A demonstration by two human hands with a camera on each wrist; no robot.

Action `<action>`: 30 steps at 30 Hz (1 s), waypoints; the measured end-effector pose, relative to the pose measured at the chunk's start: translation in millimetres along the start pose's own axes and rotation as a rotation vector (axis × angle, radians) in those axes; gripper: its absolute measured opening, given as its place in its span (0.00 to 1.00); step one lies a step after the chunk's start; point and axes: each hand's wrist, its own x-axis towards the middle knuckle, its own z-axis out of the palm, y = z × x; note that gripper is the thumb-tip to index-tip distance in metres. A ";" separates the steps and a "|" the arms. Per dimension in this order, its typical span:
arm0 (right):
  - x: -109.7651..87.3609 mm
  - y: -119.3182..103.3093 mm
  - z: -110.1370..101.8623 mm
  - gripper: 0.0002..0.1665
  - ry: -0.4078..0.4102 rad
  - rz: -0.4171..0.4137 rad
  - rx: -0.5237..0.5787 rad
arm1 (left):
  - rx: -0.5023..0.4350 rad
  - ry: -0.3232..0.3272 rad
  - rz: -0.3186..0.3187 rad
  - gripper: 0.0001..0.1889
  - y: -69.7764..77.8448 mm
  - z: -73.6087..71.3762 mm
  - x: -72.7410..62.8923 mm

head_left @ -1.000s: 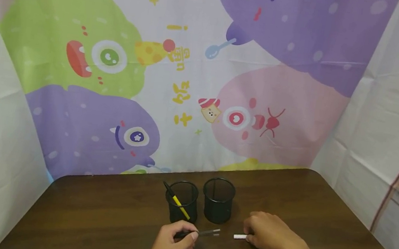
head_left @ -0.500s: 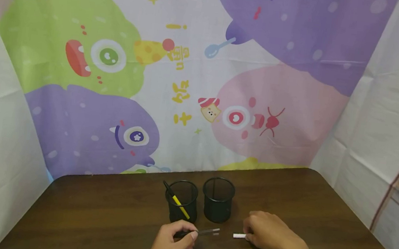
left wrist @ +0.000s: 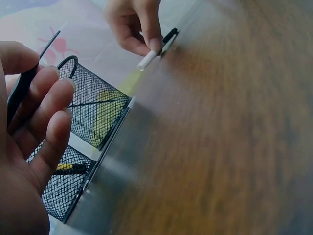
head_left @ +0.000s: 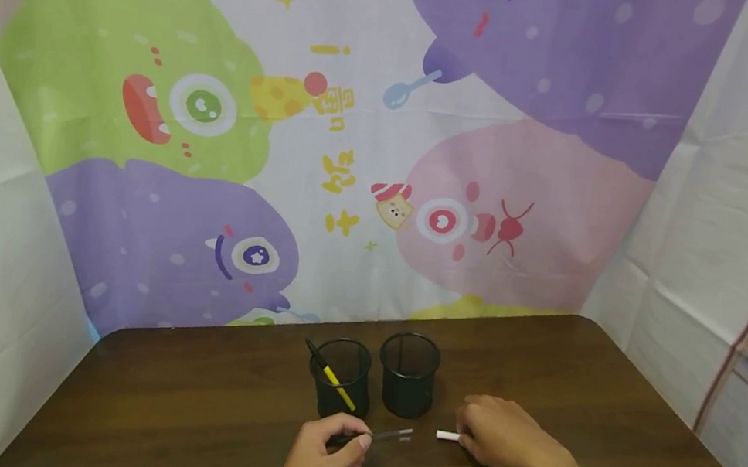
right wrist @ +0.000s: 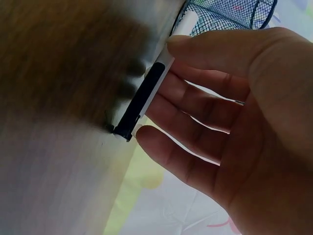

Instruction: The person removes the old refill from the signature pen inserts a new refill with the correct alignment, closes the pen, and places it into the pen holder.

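Observation:
My left hand (head_left: pixel 325 449) pinches black tweezers (head_left: pixel 384 435) between thumb and fingers. Their two thin, pale-tipped prongs point right and stand a little apart. In the left wrist view the dark handle (left wrist: pixel 20 93) lies along the palm side of the fingers. Across from it, my right hand (head_left: pixel 510 441) holds a slim white stick (head_left: pixel 447 436) whose white end points left at the tweezers, a gap between them. The right wrist view shows thumb and fingers pinching it, with a long black clip-like part (right wrist: pixel 142 100) along its rear; its exact kind I cannot tell.
Two black mesh pen cups stand behind the hands. The left cup (head_left: pixel 343 397) has a yellow-and-black pen-like item (head_left: pixel 337 386) leaning in it; the right cup (head_left: pixel 406 393) sits close beside it. The brown table (head_left: pixel 186 397) meets a cartoon-printed cloth (head_left: pixel 341 276) at its back edge.
The white stick in my right hand has risen slightly and shifted a little left, its white end now more level with the tweezer tips. My left hand has stayed in place.

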 end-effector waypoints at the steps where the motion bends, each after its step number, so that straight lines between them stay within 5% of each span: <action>1: -0.2 -0.1 -0.3 0.15 -0.001 0.001 0.002 | 0.000 -0.001 0.000 0.07 0.4 0.1 0.3; 30: 3.3 -1.1 -5.1 0.10 0.021 0.028 0.060 | 0.000 -0.011 -0.001 0.08 -0.3 -0.8 0.4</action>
